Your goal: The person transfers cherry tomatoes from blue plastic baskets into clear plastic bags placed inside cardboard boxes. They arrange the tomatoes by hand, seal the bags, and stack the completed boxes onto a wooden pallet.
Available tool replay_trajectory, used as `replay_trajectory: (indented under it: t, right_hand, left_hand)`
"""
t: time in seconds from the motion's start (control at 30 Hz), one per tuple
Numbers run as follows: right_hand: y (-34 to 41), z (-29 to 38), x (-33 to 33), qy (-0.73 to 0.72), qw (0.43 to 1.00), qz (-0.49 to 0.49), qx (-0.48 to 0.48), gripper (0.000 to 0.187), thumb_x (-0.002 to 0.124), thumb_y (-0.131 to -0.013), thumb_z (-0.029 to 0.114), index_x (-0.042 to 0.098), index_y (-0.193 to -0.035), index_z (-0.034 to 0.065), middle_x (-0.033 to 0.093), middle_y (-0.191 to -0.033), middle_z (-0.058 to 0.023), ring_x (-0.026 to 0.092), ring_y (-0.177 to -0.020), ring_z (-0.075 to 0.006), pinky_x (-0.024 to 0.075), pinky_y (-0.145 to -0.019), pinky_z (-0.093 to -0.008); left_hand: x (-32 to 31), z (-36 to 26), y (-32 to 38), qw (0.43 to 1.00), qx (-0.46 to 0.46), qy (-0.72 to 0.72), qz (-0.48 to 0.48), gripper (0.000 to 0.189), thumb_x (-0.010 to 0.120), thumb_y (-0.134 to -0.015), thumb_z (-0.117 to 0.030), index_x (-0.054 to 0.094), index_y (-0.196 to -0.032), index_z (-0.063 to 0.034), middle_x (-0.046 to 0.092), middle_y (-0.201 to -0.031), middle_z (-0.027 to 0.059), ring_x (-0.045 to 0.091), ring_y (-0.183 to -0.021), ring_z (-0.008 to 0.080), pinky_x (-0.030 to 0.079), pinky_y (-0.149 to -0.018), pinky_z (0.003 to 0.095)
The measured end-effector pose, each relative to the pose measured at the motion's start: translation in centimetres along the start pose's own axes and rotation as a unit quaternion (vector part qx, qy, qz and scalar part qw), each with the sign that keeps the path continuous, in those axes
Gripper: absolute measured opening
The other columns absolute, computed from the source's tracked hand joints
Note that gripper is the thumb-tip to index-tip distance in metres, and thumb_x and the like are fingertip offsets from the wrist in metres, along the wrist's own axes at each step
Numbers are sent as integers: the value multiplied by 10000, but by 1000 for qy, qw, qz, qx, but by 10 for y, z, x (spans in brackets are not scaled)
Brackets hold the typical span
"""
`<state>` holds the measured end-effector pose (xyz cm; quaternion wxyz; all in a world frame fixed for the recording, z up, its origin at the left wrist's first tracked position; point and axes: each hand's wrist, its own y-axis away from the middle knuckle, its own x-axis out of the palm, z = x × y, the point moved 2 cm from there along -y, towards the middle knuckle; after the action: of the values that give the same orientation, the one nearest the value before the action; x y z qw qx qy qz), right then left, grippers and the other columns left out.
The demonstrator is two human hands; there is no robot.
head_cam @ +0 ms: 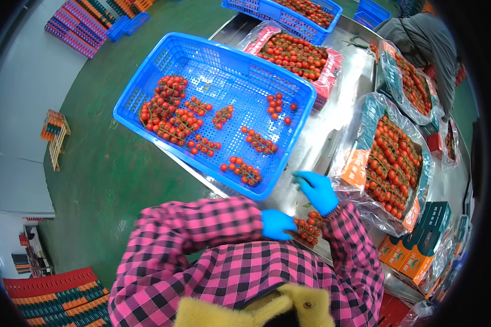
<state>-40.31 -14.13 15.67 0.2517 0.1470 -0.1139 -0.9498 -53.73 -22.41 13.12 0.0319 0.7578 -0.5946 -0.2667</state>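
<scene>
My left hand [278,225], in a blue glove, is at the near edge of the metal table, its fingers against a bunch of cherry tomatoes on the vine [309,229]; whether it grips them is hard to tell. Above that bunch, my gloved right hand [317,191] is over the metal tabletop, its fingertips near the corner of a blue plastic crate [288,157]. Nothing clear shows between its fingers. Inside the crate, vine tomatoes are heaped at the left [167,110], with smaller bunches and loose ones spread around.
Lined cardboard boxes of vine tomatoes stand to the right [393,167] and beyond the crate [294,55]. Another blue crate [288,18] is at the far side. A person in grey [423,45] bends at the upper right. Folded boxes [417,241] stand at the lower right.
</scene>
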Motion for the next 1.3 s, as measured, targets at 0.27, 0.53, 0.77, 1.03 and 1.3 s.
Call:
replay_trajectory:
  t: [0.27, 0.53, 0.77, 1.03, 1.3]
  right_hand:
    - [-208, -57, 115, 435, 888, 133, 61, 579, 685, -631, 283, 443, -1071, -2, 578, -931, -208, 577, -846, -337, 471, -691, -414]
    - [-226, -22, 126, 227, 960, 104, -125, 370, 531, -718, 144, 571, -1086, 135, 606, -978, -124, 599, -829, -218, 482, -697, -319]
    - [-37, 23, -51, -161, 956, -244, 2, 435, 556, -767, 114, 449, -1178, 23, 529, -826, -96, 527, -621, -144, 460, -600, -294]
    - [114, -83, -260, 316, 757, -561, 113, 567, 597, -756, 171, 365, -1254, 31, 469, -1126, -178, 475, -1024, -317, 396, -871, -359]
    - [119, -127, -279, 561, 668, -385, 301, 403, 578, -732, 344, 558, -998, 41, 398, -1247, -176, 368, -1150, -320, 355, -902, -443]
  left_hand:
    - [-168, 174, 177, 877, -367, -249, -186, 182, 547, -734, -169, 616, -881, -87, 605, -869, 149, 583, -805, 318, 474, -655, 420]
    - [-167, 233, 161, 916, -294, -267, 43, 369, 644, -651, -303, 580, -925, -64, 603, -852, 144, 588, -787, 290, 471, -664, 400]
    - [-153, 220, 166, 936, -342, 69, -51, 417, 649, -667, -183, 532, -1026, -5, 593, -844, 90, 577, -752, 164, 477, -629, 296]
    - [-170, 112, 73, 701, -102, 705, -31, 553, 523, -743, -211, 371, -1250, -50, 529, -956, 68, 528, -732, 180, 449, -586, 296]
    - [-141, -32, -91, 638, 151, 754, -43, 586, 550, -809, -207, 275, -1317, -105, 441, -1198, 135, 536, -907, 239, 495, -712, 379]
